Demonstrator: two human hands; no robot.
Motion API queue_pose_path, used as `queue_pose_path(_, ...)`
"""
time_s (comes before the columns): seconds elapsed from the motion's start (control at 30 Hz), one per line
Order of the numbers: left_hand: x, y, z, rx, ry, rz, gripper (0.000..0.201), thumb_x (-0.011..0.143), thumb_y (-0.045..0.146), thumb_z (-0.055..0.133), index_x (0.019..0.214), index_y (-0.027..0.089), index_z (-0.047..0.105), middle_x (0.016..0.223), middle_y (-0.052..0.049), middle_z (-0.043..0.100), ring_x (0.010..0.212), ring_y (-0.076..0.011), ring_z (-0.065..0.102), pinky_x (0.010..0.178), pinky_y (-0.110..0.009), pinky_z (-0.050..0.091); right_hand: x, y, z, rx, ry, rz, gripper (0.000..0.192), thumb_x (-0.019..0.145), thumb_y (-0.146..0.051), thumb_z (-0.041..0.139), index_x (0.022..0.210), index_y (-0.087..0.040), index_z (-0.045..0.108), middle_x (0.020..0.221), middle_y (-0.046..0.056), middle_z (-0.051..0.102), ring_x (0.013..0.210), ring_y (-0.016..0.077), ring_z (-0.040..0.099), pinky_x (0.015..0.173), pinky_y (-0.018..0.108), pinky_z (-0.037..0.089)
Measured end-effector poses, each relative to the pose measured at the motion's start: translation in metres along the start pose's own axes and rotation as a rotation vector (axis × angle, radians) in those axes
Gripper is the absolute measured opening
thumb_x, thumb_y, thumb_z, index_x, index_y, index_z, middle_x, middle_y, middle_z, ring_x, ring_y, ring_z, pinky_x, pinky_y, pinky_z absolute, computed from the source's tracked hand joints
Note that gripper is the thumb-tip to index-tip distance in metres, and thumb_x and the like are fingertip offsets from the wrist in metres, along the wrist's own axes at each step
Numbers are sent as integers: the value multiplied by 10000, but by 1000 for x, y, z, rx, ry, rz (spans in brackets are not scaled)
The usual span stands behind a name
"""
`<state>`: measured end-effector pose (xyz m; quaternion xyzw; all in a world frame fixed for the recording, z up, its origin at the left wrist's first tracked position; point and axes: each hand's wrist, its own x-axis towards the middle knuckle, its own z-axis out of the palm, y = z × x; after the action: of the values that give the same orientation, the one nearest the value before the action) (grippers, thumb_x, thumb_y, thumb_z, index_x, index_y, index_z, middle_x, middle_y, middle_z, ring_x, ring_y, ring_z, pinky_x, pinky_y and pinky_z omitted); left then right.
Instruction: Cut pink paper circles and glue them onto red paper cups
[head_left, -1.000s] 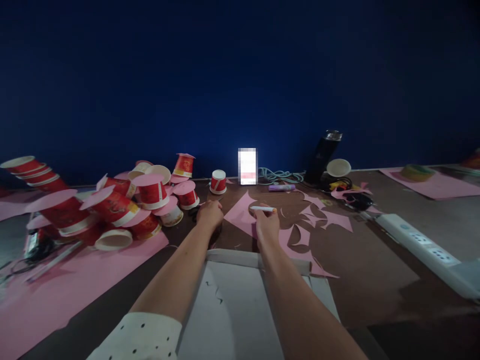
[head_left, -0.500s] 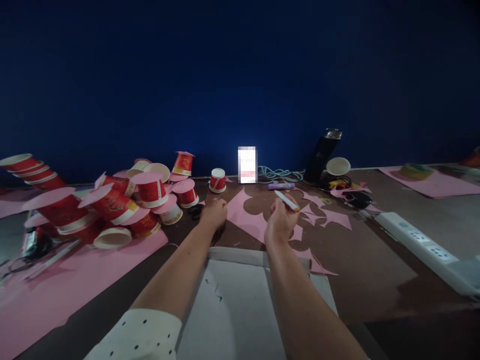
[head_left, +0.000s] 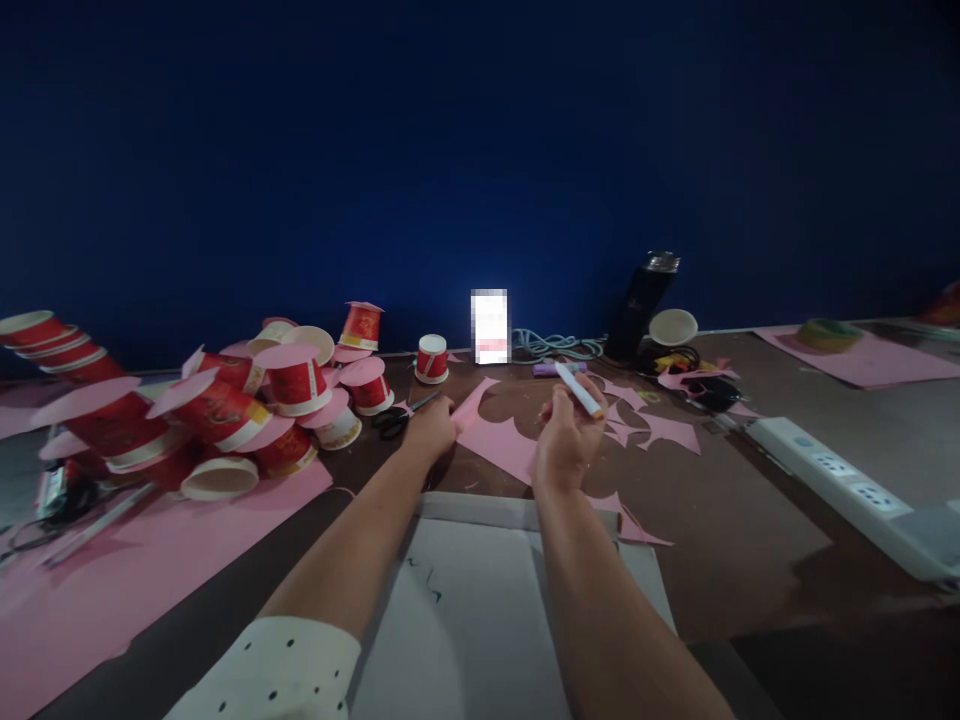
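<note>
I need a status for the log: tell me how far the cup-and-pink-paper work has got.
Done, by the look of it: many red cups already carry pink paper discs, and cut-out scraps lie on the table. In hand: the left hand lifts an edge of the pink sheet, while the right hand holds a white marker above it. Left: one cup stands bare and scissors lie idle.

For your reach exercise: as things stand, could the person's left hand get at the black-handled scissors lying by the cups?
Probably yes. The left hand rests on the pink paper, with the scissors just to its left on bare table, and nothing lies between them.
</note>
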<state>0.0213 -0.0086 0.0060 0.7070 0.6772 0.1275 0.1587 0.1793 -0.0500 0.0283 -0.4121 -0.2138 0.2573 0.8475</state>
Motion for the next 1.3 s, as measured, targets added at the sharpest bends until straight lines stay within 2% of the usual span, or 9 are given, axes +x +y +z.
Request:
queue_pose_path(0.13,0,-5,-5,-72,139,-56,440,770,221,543,1208,185,516,1237,-115,584,1094,-238,571,901,-321,423,11,-7,-4,6,96,4,336,700,-225,580,1028,-201,510,776,-42,559,489,36,441,445,166,367)
queue_pose_path(0.33,3,-10,-5,-97,249,-29,485,767,184,528,1249,215,486,1231,-92,586,1111,-235,556,931,-326,414,9,-6,-3,-7,67,50,337,717,-229,577,1047,-204,515,772,-39,545,489,36,435,437,163,365)
queue_pose_path(0.5,3,-11,-6,-44,369,-44,458,797,275,551,1239,172,495,1182,-122,585,1151,-253,511,990,-356,371,8,-4,-4,-13,54,68,337,717,-237,579,1045,-203,512,767,-39,540,484,36,425,425,161,357)
queue_pose_path(0.6,7,-12,-13,-70,504,-116,432,820,273,515,1234,152,494,1213,-137,557,1200,-262,464,1022,-378,340,10,-3,-4,4,50,77,344,700,-230,586,1035,-198,509,758,-41,541,476,37,424,412,162,348)
queue_pose_path(0.7,20,-13,-26,-119,570,-145,458,805,253,525,1242,125,480,1217,-144,561,1208,-258,457,1040,-383,321,9,-3,-3,28,48,109,350,685,-222,594,1025,-194,514,748,-46,537,464,35,421,407,164,343)
queue_pose_path(0.8,40,-9,-44,-181,576,-142,533,790,295,557,1270,91,445,1232,-156,561,1180,-248,491,1027,-367,339,6,-5,-2,41,41,128,356,685,-223,599,1029,-192,515,738,-47,542,463,34,423,411,161,342)
queue_pose_path(0.97,70,2,-62,-139,486,-138,919,635,454,718,1373,80,318,1375,-214,435,1285,-335,388,1053,-427,299,3,-7,0,19,36,141,343,698,-256,602,1023,-193,510,723,-54,524,467,30,414,409,152,336)
queue_pose_path(1.13,84,4,-51,-101,373,-143,1066,578,510,744,1402,51,247,1373,-246,428,1291,-375,373,1045,-426,298,0,-7,1,28,-2,161,335,705,-257,606,1019,-195,508,687,-66,485,462,28,400,403,149,323)
queue_pose_path(1.3,89,-2,-34,-130,376,-144,900,615,453,730,1351,112,341,1289,-183,530,1247,-329,441,1012,-386,337,-5,-5,3,-3,-50,188,338,723,-274,600,1038,-203,499,711,-62,502,463,29,397,401,154,317)
